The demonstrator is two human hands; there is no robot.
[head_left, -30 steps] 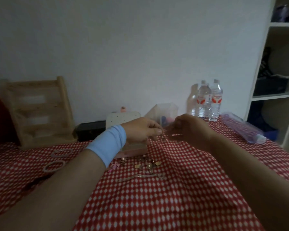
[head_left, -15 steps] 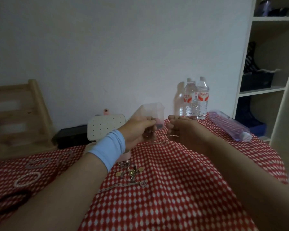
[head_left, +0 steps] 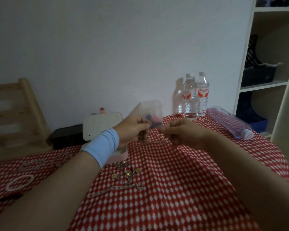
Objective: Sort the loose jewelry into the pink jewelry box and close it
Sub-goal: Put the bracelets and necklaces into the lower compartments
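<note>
The pink jewelry box [head_left: 119, 155] stands open on the red checked cloth, its white dotted lid [head_left: 101, 126] raised behind my left wrist. My left hand [head_left: 133, 129] and my right hand [head_left: 178, 134] are held above the cloth just right of the box, each pinching an end of a thin chain [head_left: 157, 141] that sags between them. Loose jewelry [head_left: 127, 172] lies in a small heap in front of the box: gold charms, small earrings and a long silver chain [head_left: 112, 189]. Several bracelets [head_left: 19, 181] lie at the far left.
A clear plastic container [head_left: 151, 112] with blue and pink items stands behind my hands. Two water bottles [head_left: 196, 95] stand by the wall. A clear purple-tinted tube [head_left: 230, 124] lies at the right. A black case [head_left: 65, 135] and a wooden chair [head_left: 15, 114] are at the left, white shelves [head_left: 270, 64] at the right.
My hands have drawn slightly apart with the thin chain stretched between them. The camera has turned to the right, so the chair and bracelets slid toward the left edge.
</note>
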